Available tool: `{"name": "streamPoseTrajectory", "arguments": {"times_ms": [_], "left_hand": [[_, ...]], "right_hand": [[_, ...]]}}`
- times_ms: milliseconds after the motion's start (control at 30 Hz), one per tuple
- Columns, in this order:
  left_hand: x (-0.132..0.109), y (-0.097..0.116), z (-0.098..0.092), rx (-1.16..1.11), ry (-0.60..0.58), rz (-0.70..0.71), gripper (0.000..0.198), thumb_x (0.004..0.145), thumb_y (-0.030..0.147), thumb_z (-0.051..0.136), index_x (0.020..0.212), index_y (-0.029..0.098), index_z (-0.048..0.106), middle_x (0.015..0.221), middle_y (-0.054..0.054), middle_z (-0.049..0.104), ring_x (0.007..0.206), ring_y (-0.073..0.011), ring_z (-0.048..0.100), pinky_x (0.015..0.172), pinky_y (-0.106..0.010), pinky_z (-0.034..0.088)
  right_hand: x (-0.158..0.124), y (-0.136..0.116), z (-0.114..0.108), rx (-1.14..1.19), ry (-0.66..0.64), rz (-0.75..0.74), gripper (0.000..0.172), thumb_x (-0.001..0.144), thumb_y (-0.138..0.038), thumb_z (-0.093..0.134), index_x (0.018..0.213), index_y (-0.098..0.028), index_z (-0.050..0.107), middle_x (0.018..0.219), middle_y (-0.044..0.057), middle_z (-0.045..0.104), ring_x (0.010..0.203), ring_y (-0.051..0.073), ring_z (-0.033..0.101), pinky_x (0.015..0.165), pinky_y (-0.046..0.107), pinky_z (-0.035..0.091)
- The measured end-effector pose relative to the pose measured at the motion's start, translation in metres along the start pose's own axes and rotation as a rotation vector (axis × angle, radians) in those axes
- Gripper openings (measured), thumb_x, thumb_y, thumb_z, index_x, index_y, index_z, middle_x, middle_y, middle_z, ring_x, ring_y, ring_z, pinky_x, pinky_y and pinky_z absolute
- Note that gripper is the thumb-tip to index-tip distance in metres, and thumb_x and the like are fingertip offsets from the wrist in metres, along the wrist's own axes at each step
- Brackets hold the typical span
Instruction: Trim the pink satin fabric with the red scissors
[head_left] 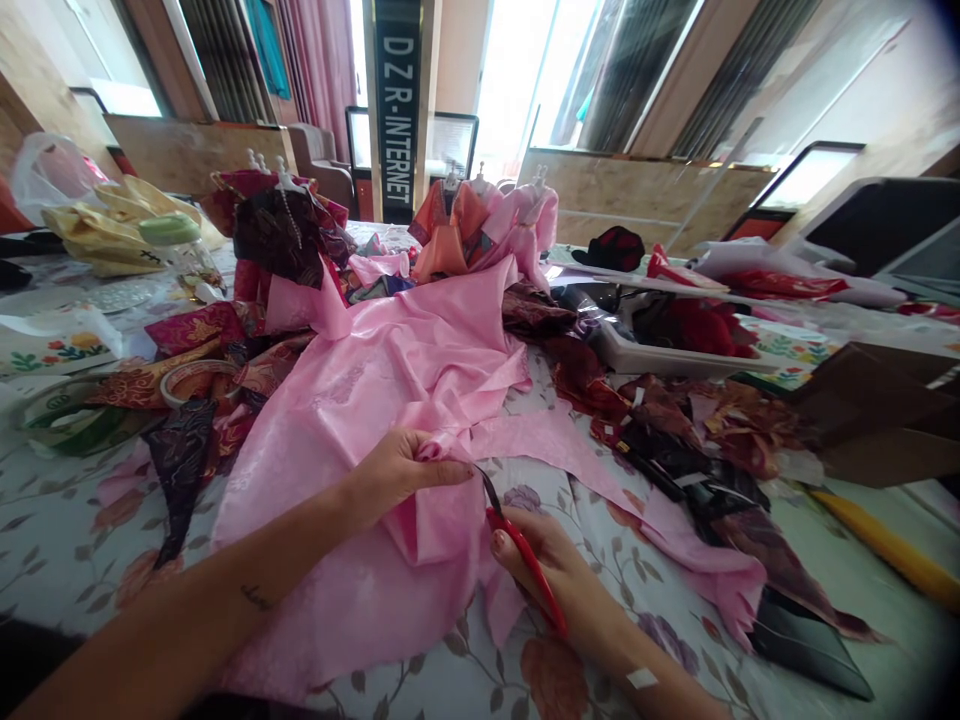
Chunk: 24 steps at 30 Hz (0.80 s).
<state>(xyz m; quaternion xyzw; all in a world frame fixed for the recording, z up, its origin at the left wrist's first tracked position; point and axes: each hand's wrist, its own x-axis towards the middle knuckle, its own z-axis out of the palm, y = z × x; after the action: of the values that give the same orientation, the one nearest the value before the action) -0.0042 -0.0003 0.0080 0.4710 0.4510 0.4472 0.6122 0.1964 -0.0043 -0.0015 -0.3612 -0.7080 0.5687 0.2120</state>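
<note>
Bright windows [517, 80] and pale wood panels [637, 195] line the far side of the room, with a dark sign [397, 120] reading DZR-INTERNET standing upright among them. In front of me spreads a floral tablecloth [442, 690], crowded along its sides and far edge. The biggest thing on it is the pink cloth [360, 400], rumpled in the middle, fanning out towards me under my left forearm and reaching back near some small dressed forms [450, 240]. To the right are a brown box [885, 410] and a white tray [682, 362]; nearer me, a pink strip [592, 475] trails off among dark scraps [697, 480].

My left hand [401, 465] is over the pink cloth, thumb and fingers pinched together on a bunched fold, the rest draping below and behind them. My right hand [544, 560], lower and to the right, is curled closed round the red-handled scissors [536, 575], some fingers hidden. Their dark blade points up to just beside my left fingertips; I can't tell how far the blades are parted.
</note>
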Motion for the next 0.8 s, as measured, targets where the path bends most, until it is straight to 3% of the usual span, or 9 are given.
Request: {"name": "streamPoseTrajectory", "arguments": {"times_ms": [167,333,800], "left_hand": [[-0.0009,0.0006,0.0013,0.006,0.006,-0.02,0.049,0.065,0.038,0.077,0.052,0.016,0.036,0.055,0.007,0.029,0.053,-0.0051,0.026,0.05,-0.022,0.021],[-0.0005,-0.001,0.0005,0.01,0.025,-0.015,0.054,0.064,0.04,0.078,0.05,0.016,0.031,0.054,0.008,0.025,0.052,-0.0045,0.024,0.049,-0.022,0.02],[-0.0013,-0.0032,0.0008,-0.058,0.019,-0.038,0.044,0.065,0.036,0.078,0.051,0.015,0.042,0.053,0.007,0.035,0.05,-0.0044,0.032,0.051,-0.022,0.028]], "right_hand": [[-0.0007,0.0008,0.0009,0.013,0.005,0.052,0.049,0.081,-0.061,0.053,0.062,-0.02,0.035,0.061,-0.005,0.026,0.057,0.011,0.025,0.05,0.026,0.02],[-0.0003,0.0018,0.0015,0.035,0.014,0.066,0.05,0.08,-0.061,0.054,0.06,-0.02,0.034,0.061,-0.005,0.025,0.057,0.011,0.023,0.05,0.026,0.018],[-0.0005,0.0089,0.0056,0.048,0.058,0.068,0.05,0.081,-0.062,0.053,0.06,-0.02,0.035,0.06,-0.004,0.025,0.057,0.011,0.022,0.05,0.026,0.019]]}}
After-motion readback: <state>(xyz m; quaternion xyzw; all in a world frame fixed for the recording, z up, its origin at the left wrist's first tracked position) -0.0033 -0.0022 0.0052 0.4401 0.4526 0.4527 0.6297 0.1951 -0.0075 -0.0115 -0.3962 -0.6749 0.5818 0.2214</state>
